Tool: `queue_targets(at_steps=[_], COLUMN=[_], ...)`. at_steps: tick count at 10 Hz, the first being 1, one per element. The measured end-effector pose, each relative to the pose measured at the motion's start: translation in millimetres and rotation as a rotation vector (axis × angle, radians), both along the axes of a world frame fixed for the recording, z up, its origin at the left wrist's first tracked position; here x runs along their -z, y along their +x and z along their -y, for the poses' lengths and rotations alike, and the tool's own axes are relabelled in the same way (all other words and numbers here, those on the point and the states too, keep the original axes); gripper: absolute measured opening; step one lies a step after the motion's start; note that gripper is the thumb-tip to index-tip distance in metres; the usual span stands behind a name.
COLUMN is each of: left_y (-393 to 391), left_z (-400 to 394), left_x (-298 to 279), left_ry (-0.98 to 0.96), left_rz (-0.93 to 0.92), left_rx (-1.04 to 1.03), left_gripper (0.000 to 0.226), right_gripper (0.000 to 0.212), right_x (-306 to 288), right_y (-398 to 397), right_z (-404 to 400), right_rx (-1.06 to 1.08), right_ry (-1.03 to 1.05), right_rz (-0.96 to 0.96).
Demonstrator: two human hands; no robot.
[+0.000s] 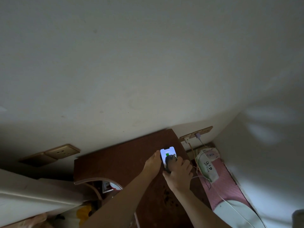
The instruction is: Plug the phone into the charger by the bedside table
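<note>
The phone [167, 153] lies over the dark wooden bedside table [125, 162] with its screen lit and a green battery mark on it. My left hand [153, 163] grips its left edge. My right hand [178, 171] wraps around its lower end, covering the port. A white cable [230, 204] runs from under my right hand toward the lower right. A purple charger plug [198, 135] sits in the gold wall socket [202, 131] beyond the table's right corner, with a cable hanging from it.
A second gold socket plate [62, 151] is on the wall to the left. A white packet [208, 162] lies on a pink mat [225, 183] right of the table, among loose cables. A white bed edge [32, 195] is at lower left.
</note>
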State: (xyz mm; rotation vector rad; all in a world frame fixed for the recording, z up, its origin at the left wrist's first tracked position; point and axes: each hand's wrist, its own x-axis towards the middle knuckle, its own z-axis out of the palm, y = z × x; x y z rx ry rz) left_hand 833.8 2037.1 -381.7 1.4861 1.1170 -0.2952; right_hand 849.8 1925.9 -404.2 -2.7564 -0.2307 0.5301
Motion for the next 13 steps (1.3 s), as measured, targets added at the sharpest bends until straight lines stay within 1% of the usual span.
queue_targets(at_steps=[1,2,3,4,5,6,7,8,10,11,13], left_y=[-4.4,-7.7,-8.0,-7.7,-16.6,-35.7,-60.9,-88.3,-153.3,-190.2,-250.1], left_z=[-2.4,-6.8,-8.1,-6.6,-0.4,5.7,18.4,39.3,87.5,111.8,151.4], left_x=[-2.7,-12.3,-31.1,-60.6,-103.8,-145.7,-179.3,-206.0,-233.8,-238.8,-249.7], left_ry=[0.052,0.094,0.087,0.078,0.084,0.096,0.124,0.187,0.26,0.271,0.277], left_rz=[0.011,0.068,0.185,0.321,0.5,0.649,0.776,0.871,0.948,0.969,0.985], left_rx=[0.096,0.099,0.018,-0.084,-0.134,-0.122,-0.072,-0.032,-0.049,-0.067,-0.007], left_gripper=[0.049,0.049,0.031,0.018,0.022,0.021,0.029,0.039,0.034,0.032,0.034], right_gripper=[0.083,0.077,0.075,0.06,0.044,0.042,0.032,0.027,0.025,0.026,0.032], right_x=[-6.8,-22.2,-42.9,-77.1,-124.8,-167.0,-205.6,-233.4,-258.2,-260.7,-268.5], right_y=[5.3,13.9,24.7,38.2,45.5,38.6,18.2,-10.1,-71.4,-98.2,-141.8], right_z=[-1.4,-7.1,-3.0,12.8,31.0,49.7,68.2,83.7,122.5,143.6,187.2], right_rx=[-0.027,0.02,0.136,0.122,0.14,0.148,0.178,0.17,0.093,0.04,0.007], right_ry=[-0.039,-0.023,0.154,0.341,0.508,0.648,0.868,1.023,1.152,1.139,1.146], right_rz=[-0.06,-0.193,-0.264,-0.234,-0.169,-0.114,-0.083,-0.055,-0.006,-0.014,-0.026])
